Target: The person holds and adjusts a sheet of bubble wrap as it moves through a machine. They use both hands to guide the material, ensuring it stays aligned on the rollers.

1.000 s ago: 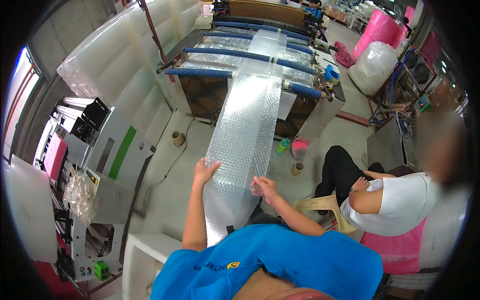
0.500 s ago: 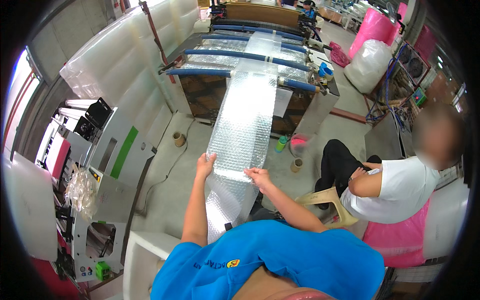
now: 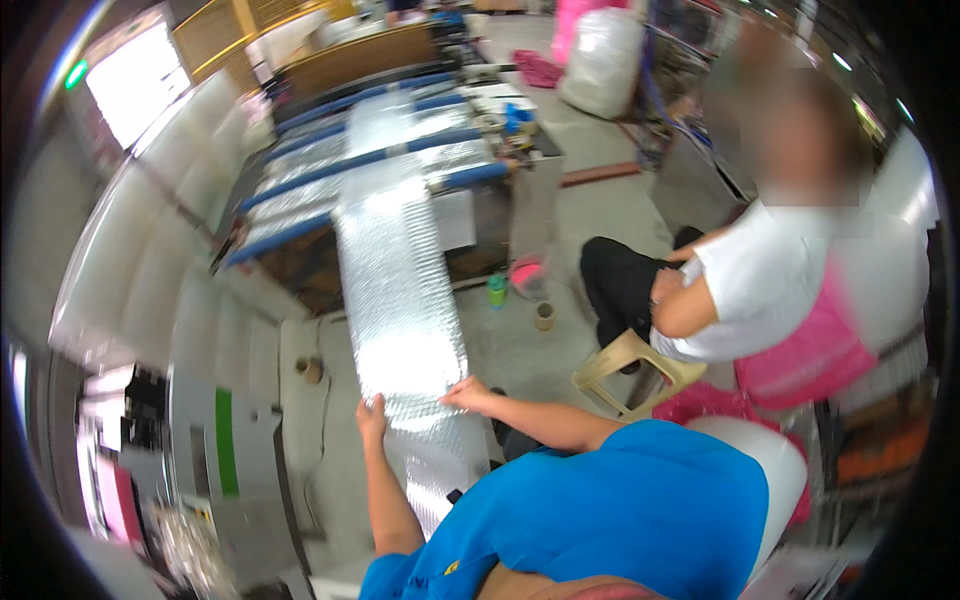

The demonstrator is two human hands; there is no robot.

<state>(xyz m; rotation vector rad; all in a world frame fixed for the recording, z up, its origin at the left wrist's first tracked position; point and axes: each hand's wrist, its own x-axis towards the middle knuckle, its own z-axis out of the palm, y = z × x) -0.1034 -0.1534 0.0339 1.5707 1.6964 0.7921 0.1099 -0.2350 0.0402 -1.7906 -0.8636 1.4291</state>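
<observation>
A long strip of silvery clear bubble wrap (image 3: 405, 300) runs from the machine's blue rollers down toward my lap. My left hand (image 3: 371, 420) pinches its left edge. On the opposite edge my right hand (image 3: 468, 395) grips the wrap between thumb and fingers. The stretch between the rollers and my hands looks taut. Below my hands the wrap continues down to my blue shirt (image 3: 610, 500), which hides its lower end.
Ahead stands the machine with blue rollers (image 3: 290, 237). A grey machine panel with a green stripe (image 3: 226, 440) is at left. A seated person in a white shirt (image 3: 765, 280) is at right by a cream stool (image 3: 640, 370). A green bottle (image 3: 496, 290) and cardboard core (image 3: 543, 316) stand on the floor.
My view has swung and tilted, so the roller machine sits farther left and the seated person shows higher. Both hands keep hold of the bubble wrap and appear lower in the picture.
</observation>
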